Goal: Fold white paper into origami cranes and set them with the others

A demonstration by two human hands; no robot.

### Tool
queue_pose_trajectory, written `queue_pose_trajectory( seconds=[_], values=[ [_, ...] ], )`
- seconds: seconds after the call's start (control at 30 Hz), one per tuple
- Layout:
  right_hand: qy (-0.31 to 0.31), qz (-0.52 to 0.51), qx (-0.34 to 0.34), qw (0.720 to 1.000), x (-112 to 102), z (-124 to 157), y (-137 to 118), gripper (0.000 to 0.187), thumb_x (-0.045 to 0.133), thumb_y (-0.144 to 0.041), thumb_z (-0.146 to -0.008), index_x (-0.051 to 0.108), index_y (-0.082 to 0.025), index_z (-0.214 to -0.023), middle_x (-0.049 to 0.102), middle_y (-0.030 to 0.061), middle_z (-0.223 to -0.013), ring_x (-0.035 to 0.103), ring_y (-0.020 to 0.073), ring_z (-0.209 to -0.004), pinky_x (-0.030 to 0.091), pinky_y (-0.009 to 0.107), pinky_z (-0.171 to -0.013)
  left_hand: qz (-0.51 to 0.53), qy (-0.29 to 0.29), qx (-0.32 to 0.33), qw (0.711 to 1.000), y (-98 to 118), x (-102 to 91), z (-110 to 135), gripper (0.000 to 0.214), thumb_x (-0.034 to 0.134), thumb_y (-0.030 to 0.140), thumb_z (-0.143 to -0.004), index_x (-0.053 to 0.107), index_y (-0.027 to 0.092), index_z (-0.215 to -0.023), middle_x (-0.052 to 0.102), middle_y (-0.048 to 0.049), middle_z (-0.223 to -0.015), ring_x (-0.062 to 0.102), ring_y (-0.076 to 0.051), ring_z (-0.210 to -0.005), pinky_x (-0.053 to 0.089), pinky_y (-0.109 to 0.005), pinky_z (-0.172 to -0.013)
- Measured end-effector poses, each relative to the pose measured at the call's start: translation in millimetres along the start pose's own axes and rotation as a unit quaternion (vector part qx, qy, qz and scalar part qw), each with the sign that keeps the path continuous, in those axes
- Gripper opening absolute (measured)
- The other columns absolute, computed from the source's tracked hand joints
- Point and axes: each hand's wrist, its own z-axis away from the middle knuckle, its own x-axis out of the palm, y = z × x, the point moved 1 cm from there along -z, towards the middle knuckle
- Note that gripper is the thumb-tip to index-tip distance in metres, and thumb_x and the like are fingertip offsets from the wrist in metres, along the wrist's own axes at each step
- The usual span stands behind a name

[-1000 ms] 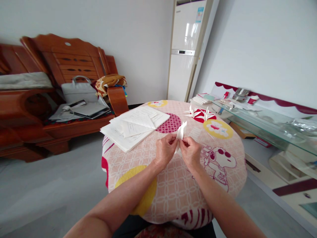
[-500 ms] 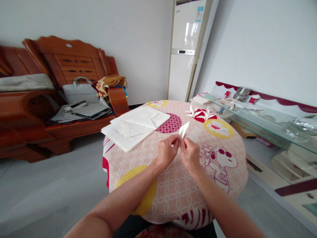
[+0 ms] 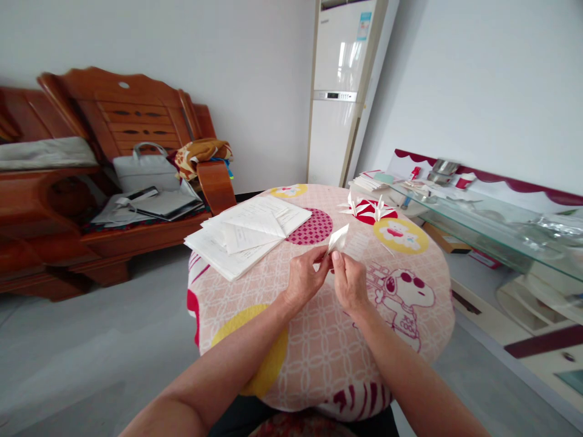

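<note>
A small folded piece of white paper (image 3: 338, 238) stands up between my hands above the round table, its pointed tip upward. My left hand (image 3: 306, 274) pinches its lower left side. On its lower right, my right hand (image 3: 350, 278) is closed with the thumb pressed on the paper. The fingers hide the paper's lower part. Two folded paper cranes (image 3: 364, 208) stand near the table's far right edge. To the left lies a stack of white paper sheets (image 3: 246, 240) with writing, a folded sheet on top.
A pink patterned cloth (image 3: 314, 358) covers the round table. At the right is a glass shelf (image 3: 492, 224) with cups and other items. A wooden sofa (image 3: 136, 121) with a grey bag (image 3: 146, 167) stands left, and a tall white air conditioner (image 3: 334, 133) behind.
The folded paper has turned, so more of its flat face shows. My right thumb has shifted up onto it. The stack and the cranes have stayed in place.
</note>
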Motion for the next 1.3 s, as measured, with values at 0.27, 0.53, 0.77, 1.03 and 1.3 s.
queue_pose_trajectory(
  seconds=[0.27, 0.53, 0.77, 1.03, 1.3],
  values=[
    [-0.029, 0.005, -0.020, 0.999, 5, 0, 5, 0.031, 0.042, -0.028, -0.097, 0.063, -0.019, -0.076, 0.068, 0.0046, -0.068, 0.061, 0.0162, -0.062, 0.042, 0.027, -0.059, 0.005, 0.034, -0.036, 0.999, -9, 0.6, -5, 0.012, 0.060, 0.019, -0.084, 0.072, 0.017, -0.084, 0.073, -0.0019, -0.075, 0.068, -0.015, -0.067, 0.052, -0.022, -0.065],
    [0.112, -0.024, -0.038, 0.993, -6, -2, 4, 0.012, 0.065, -0.032, -0.087, 0.066, -0.020, -0.082, 0.068, 0.0032, -0.074, 0.062, 0.0159, -0.063, 0.051, 0.028, -0.062, 0.232, 0.033, -0.110, 0.966, -15, -5.5, -9, 0.016, 0.070, 0.030, -0.079, 0.069, 0.014, -0.083, 0.070, -0.0009, -0.071, 0.063, -0.012, -0.061, 0.048, -0.021, -0.056],
    [0.085, -0.071, -0.085, 0.990, -10, -5, -4, 0.014, 0.068, -0.030, -0.085, 0.066, -0.023, -0.096, 0.070, 0.0082, -0.104, 0.066, 0.0231, -0.100, 0.055, 0.041, -0.088, 0.329, 0.022, -0.151, 0.932, -10, -9.7, -10, 0.024, 0.076, 0.036, -0.073, 0.066, 0.015, -0.077, 0.067, -0.0008, -0.069, 0.061, -0.012, -0.060, 0.053, -0.025, -0.062],
    [0.114, -0.070, -0.113, 0.985, -8, -3, -1, 0.007, 0.063, -0.022, -0.089, 0.069, -0.022, -0.091, 0.072, 0.0082, -0.099, 0.069, 0.0210, -0.093, 0.057, 0.039, -0.086, 0.352, 0.022, -0.159, 0.922, -11, -9.7, -10, 0.025, 0.078, 0.035, -0.072, 0.065, 0.015, -0.077, 0.070, -0.0010, -0.073, 0.064, -0.012, -0.065, 0.055, -0.026, -0.068],
    [0.092, -0.073, -0.091, 0.989, -8, -2, -1, 0.013, 0.059, -0.021, -0.091, 0.072, -0.023, -0.088, 0.072, 0.0059, -0.091, 0.068, 0.0190, -0.086, 0.057, 0.035, -0.080, 0.366, 0.016, -0.147, 0.919, -10, -9.6, -10, 0.020, 0.079, 0.030, -0.073, 0.066, 0.015, -0.076, 0.068, 0.0008, -0.071, 0.062, -0.010, -0.063, 0.053, -0.023, -0.066]
  ],
)
